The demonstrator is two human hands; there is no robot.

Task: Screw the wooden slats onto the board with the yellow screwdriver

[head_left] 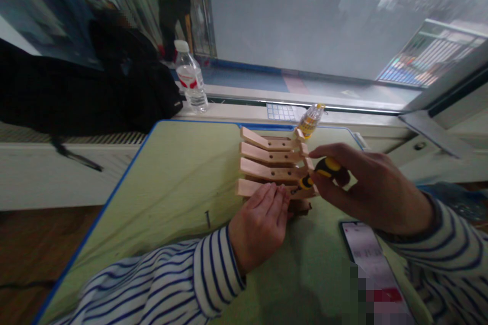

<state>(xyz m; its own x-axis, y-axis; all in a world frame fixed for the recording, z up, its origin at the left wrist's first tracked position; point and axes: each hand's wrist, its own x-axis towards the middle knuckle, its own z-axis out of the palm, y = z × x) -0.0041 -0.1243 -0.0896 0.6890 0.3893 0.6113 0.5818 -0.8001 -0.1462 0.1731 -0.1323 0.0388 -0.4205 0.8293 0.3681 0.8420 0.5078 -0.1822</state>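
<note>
My right hand is closed around a short black-and-yellow screwdriver, held at a slant. Its tip is down at the nearest slat of a light wooden slatted piece. Several angled slats lie side by side in it, the farther ones showing two dark holes each. My left hand rests on the nearest slat, fingers together and pressed over its front edge. A brown part shows beneath that slat. Left of my left hand, a small dark screw lies on the green tabletop.
A phone lies on the table below my right wrist. A clear bottle with yellow leans at the table's back edge. On the sill stand a water bottle and a black bag. A large window rises behind.
</note>
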